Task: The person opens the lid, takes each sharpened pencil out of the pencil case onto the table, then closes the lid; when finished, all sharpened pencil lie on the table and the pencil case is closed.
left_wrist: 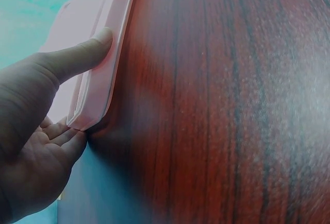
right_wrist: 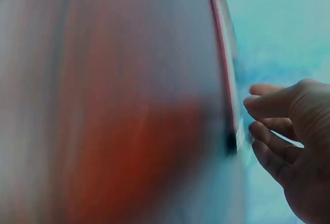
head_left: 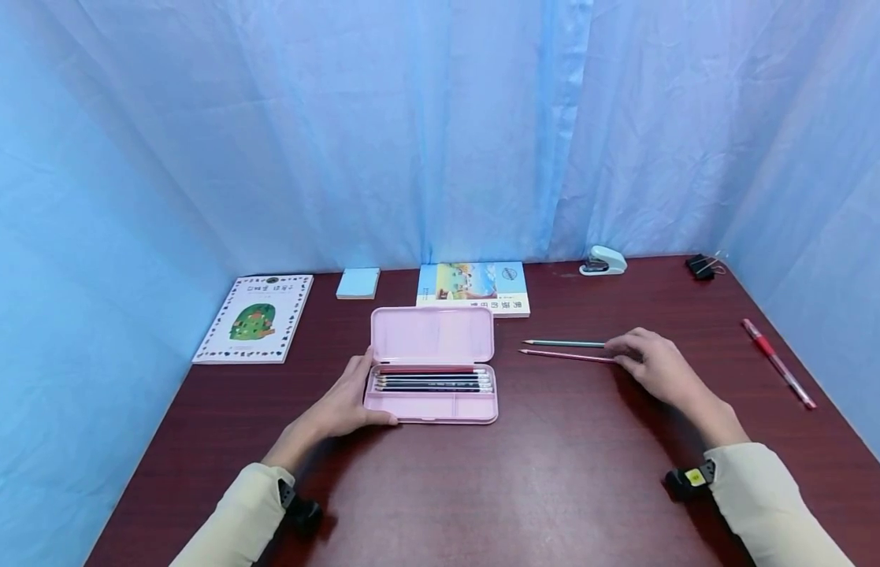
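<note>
An open pink pencil case (head_left: 418, 407) lies mid-table with its lid folded back. Several pencils (head_left: 432, 383) fill its rear compartment. My left hand (head_left: 349, 402) holds the left end of the case, thumb along the front wall and fingers around the side, as the left wrist view also shows. To the right, a green pencil (head_left: 563, 342) and a pink pencil (head_left: 563, 355) lie side by side, tips pointing left. My right hand (head_left: 652, 364) is at their right ends, fingers loosely bent. In the right wrist view nothing shows between thumb and fingers; that view is blurred.
Along the back are a white booklet (head_left: 255, 319), a sticky-note pad (head_left: 358, 283), a book (head_left: 475, 287) partly behind the lid, a stapler (head_left: 604, 261) and a black binder clip (head_left: 700, 267). A red pen (head_left: 778, 364) lies near the right edge. Curtains (head_left: 411, 134) surround the table.
</note>
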Demonstrator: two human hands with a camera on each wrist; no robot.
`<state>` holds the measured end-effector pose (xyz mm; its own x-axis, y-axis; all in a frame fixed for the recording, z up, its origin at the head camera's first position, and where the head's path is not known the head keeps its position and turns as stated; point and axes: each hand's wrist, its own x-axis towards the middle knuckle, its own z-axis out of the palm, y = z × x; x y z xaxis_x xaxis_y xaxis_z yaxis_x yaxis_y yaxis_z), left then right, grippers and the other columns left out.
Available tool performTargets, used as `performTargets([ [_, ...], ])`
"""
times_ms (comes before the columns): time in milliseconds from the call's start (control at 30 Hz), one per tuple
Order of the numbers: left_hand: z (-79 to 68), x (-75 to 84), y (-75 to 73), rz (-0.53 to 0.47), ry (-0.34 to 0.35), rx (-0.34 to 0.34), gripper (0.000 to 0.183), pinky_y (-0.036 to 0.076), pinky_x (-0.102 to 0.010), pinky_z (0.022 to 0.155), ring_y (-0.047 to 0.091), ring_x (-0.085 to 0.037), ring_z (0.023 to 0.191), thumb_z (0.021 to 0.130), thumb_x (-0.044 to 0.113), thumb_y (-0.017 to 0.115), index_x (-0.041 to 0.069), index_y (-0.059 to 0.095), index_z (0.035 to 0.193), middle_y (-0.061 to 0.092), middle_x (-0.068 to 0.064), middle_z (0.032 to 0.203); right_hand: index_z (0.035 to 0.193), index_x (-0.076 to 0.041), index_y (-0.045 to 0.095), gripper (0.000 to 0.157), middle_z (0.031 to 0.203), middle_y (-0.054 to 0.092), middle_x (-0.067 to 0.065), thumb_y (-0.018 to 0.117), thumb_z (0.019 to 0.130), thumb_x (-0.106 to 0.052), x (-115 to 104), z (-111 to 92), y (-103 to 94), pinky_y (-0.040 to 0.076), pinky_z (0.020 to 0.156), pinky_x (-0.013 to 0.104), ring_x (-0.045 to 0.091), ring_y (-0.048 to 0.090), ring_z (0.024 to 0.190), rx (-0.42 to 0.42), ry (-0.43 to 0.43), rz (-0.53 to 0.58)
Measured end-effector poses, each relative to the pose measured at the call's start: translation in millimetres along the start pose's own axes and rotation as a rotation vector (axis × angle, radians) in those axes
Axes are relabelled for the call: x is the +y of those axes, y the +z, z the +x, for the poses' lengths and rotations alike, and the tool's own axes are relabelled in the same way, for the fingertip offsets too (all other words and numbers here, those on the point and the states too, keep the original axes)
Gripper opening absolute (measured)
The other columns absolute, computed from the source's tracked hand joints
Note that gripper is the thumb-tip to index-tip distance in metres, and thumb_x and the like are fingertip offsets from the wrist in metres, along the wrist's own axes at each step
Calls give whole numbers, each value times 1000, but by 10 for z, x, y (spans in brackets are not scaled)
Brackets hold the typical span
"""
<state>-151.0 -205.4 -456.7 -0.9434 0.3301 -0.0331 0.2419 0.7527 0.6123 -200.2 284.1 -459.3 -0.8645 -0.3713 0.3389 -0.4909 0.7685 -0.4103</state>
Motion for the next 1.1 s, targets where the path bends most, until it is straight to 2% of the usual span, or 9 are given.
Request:
performTargets([
  [100, -1, 4, 9, 0, -9, -3, 124, 32, -40, 101, 38, -23, 117, 60, 46, 83, 6, 5, 148, 33, -12, 132, 101, -7, 68, 26, 92, 61, 5, 65, 78, 6, -249, 115, 40, 44, 74, 44, 22, 57, 85, 13, -47, 16],
  [233, -2, -3, 1, 1, -7, -7, 124, 32, -40, 101, 38, -23, 117, 61, 46, 83, 5, 5, 148, 33, -12, 132, 103, -7, 68, 27, 96, 62, 4, 67, 78, 3, -686, 335, 203, 46, 75, 41, 20, 59, 87, -12, -133, 81],
  [300, -3, -3, -1, 3, -2, -7, 123, 32, -40, 101, 38, -23, 117, 61, 45, 83, 5, 5, 148, 33, -13, 132, 105, -7, 68, 27, 99, 62, 4, 67, 78, 1, -920, 430, 321, 46, 78, 39, 19, 59, 90, -61, -166, 118],
  [400, -8, -2, -7, 5, -2, -7, 123, 32, -40, 101, 38, -23, 118, 62, 45, 83, 4, 5, 148, 33, -13, 133, 108, -6, 66, 27, 103, 62, 4, 66, 81, -3, -1245, 538, 507, 45, 83, 38, 18, 57, 96, -179, -208, 154],
  [567, -6, -7, -2, 10, -3, -9, 123, 32, -39, 101, 37, -23, 119, 62, 46, 82, 5, 5, 148, 32, -13, 133, 113, -5, 63, 27, 110, 61, 6, 62, 86, -9, -1627, 619, 776, 42, 90, 38, 19, 54, 104, -355, -247, 122],
  [667, 0, -8, 10, 16, 5, -8, 123, 32, -39, 101, 37, -22, 119, 62, 45, 82, 4, 5, 148, 32, -12, 132, 115, -5, 61, 28, 113, 59, 6, 60, 88, -12, -1737, 626, 860, 40, 94, 39, 21, 52, 109, -393, -223, 73],
  [800, 0, -7, 14, 17, 5, 1, 123, 32, -39, 101, 38, -23, 117, 62, 44, 83, 2, 5, 148, 33, -12, 131, 114, -5, 62, 27, 111, 60, 7, 59, 88, -12, -1770, 643, 899, 41, 92, 39, 22, 54, 106, -384, -204, 50],
  [1000, -8, -1, 4, 18, -5, 1, 123, 32, -39, 101, 39, -23, 117, 62, 46, 82, 2, 5, 148, 33, -12, 132, 106, -3, 66, 22, 97, 65, 6, 62, 84, -4, -1694, 693, 916, 46, 82, 34, 17, 58, 90, -362, -230, 143],
  [1100, -10, 4, 1, 14, -9, -4, 124, 32, -39, 101, 39, -23, 117, 62, 46, 82, 3, 5, 148, 33, -12, 132, 104, -3, 67, 22, 95, 65, 5, 62, 83, 1, -1663, 703, 916, 46, 81, 32, 15, 59, 89, -360, -240, 192],
])
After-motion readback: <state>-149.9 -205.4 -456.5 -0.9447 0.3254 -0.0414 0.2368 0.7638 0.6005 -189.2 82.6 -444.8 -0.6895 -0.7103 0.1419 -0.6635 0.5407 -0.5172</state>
